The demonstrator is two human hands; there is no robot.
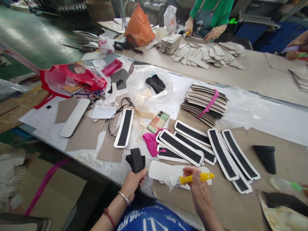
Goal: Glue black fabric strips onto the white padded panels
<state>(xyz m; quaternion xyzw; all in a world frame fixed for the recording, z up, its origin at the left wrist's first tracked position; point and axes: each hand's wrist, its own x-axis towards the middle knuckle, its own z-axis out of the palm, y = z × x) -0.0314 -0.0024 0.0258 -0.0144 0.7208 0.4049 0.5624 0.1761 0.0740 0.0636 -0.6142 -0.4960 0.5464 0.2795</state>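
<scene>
My right hand [198, 189] grips a yellow-handled brush [202, 177], whose bristles are coated in white paste. Under the brush lies a plain white rounded board [161, 170], partly covered by the brush and my hand. At the table's near edge my left hand [134, 181] is closed on a few black strips [136, 159] that stick up from the fingers. Beyond the brush, white boards with black strips on them [181, 146] lie overlapping in a loose pile. More such boards [226, 154] fan out to the right, and a single one [124, 128] lies to the left.
A stack of boards tied with a pink band [211, 104] stands behind the pile. Nearby are a phone [158, 122], a plastic bag with black pieces [134, 84] and a black tapered piece [266, 157]. Across the table, a person in green [218, 16] works beside heaped pale boards [204, 54].
</scene>
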